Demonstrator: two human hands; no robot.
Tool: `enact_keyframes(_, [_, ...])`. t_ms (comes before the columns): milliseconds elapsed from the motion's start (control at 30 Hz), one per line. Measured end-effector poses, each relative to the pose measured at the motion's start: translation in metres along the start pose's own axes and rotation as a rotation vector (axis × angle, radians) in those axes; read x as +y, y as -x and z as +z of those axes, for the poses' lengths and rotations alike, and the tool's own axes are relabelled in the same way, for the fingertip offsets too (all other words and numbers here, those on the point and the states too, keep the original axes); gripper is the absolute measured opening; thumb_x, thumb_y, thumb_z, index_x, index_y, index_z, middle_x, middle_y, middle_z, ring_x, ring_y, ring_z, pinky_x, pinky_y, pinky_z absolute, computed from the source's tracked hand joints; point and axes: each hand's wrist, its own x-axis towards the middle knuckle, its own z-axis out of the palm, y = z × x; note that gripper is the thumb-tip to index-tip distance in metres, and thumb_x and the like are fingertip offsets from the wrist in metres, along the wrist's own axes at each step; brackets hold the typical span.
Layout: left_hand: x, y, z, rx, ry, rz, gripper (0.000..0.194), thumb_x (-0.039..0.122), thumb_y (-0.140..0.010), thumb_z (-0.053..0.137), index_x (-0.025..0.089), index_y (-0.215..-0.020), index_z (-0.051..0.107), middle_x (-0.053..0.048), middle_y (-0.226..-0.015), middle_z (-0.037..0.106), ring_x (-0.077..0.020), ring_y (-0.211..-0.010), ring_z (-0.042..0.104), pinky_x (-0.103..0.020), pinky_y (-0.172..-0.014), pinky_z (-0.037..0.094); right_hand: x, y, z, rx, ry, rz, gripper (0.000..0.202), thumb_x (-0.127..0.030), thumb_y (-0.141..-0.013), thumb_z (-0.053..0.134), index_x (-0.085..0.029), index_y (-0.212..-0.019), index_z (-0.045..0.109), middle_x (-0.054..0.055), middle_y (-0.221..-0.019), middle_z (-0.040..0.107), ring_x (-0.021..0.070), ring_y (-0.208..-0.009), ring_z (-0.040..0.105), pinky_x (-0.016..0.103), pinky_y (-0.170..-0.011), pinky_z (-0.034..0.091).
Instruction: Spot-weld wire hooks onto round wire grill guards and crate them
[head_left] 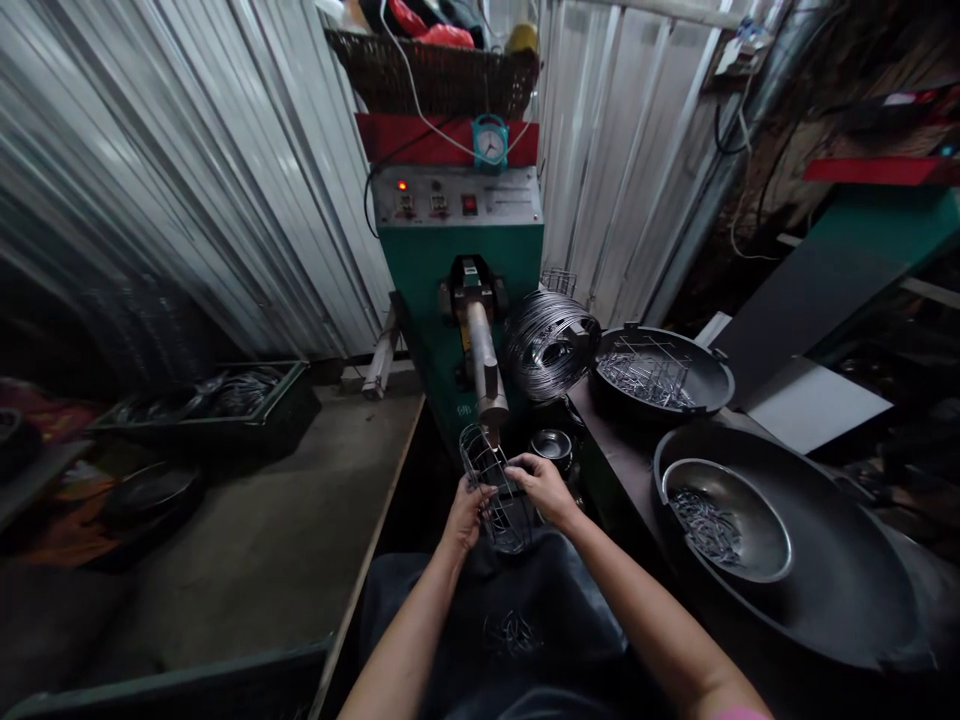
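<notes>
A round cage-like wire basket (508, 528) is tilted under the tip of the spot welder's metal arm (484, 360). My left hand (468, 512) is closed on the basket's left side, thumb on its wires. Across from it, my right hand (541, 484) pinches at a thin piece of wire close to the welder tip; the fingertips and wire are small and partly hard to make out. Short bent wire pieces (513, 634) lie on the dark apron (420, 610) over my lap.
The green welding machine (416, 265) stands ahead, with a coil of wire (551, 345) beside its arm. To the right are a pan (709, 370) of wire pieces and a metal bowl (765, 540) of bent wires inside a large wok (847, 590). A green crate (289, 410) stands left.
</notes>
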Motion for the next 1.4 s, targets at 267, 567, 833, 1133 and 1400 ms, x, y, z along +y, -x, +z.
enact_keyframes(267, [0.004, -0.004, -0.001, 0.006, -0.045, 0.106, 0.061, 0.024, -0.047, 0.071, 0.021, -0.101, 0.043, 0.009, -0.066, 0.046, -0.0038, -0.048, 0.041, -0.017, -0.043, 0.027, 0.006, 0.003, 0.003, 0.047, -0.016, 0.006, 0.017, -0.029, -0.067, 0.057, -0.016, -0.073, 0.066, 0.001, -0.070, 0.064, 0.0156, -0.070, 0.056, 0.027, -0.071, 0.042])
enact_keyframes(567, [0.013, -0.005, 0.006, 0.019, -0.037, -0.055, 0.051, 0.031, -0.048, 0.070, 0.021, -0.091, 0.045, 0.010, -0.061, 0.044, -0.0006, -0.037, 0.031, -0.015, -0.038, 0.020, -0.002, -0.020, 0.007, 0.073, 0.045, -0.011, 0.016, -0.027, -0.069, 0.057, -0.015, -0.073, 0.067, 0.002, -0.072, 0.067, 0.0166, -0.073, 0.058, 0.027, -0.069, 0.043])
enact_keyframes(833, [0.014, -0.005, 0.006, 0.034, 0.025, -0.087, 0.046, 0.031, -0.048, 0.071, 0.020, -0.085, 0.044, 0.011, -0.057, 0.041, -0.0012, -0.036, 0.028, -0.014, -0.036, 0.017, 0.011, 0.005, -0.011, -0.004, -0.034, 0.065, 0.027, -0.035, -0.069, 0.059, -0.016, -0.086, 0.066, 0.003, -0.082, 0.067, 0.0166, -0.077, 0.059, 0.028, -0.072, 0.044])
enact_keyframes(1133, [0.026, -0.012, 0.010, 0.033, 0.082, -0.200, 0.030, 0.035, -0.055, 0.064, 0.017, -0.074, 0.050, 0.011, -0.046, 0.026, -0.0020, -0.033, 0.020, -0.016, -0.034, 0.015, 0.012, 0.013, -0.007, -0.069, -0.067, 0.091, 0.017, -0.032, -0.066, 0.059, -0.015, -0.071, 0.061, -0.002, -0.064, 0.058, 0.0124, -0.064, 0.052, 0.025, -0.065, 0.040])
enact_keyframes(1400, [0.021, -0.027, 0.005, 0.017, 0.085, -0.231, 0.035, 0.040, -0.059, 0.064, 0.018, -0.083, 0.053, 0.012, -0.047, 0.025, -0.0016, -0.033, 0.018, -0.016, -0.035, 0.015, 0.010, 0.003, -0.001, -0.027, -0.106, 0.091, 0.017, -0.032, -0.067, 0.056, -0.016, -0.070, 0.060, -0.003, -0.061, 0.055, 0.0113, -0.060, 0.048, 0.024, -0.061, 0.038])
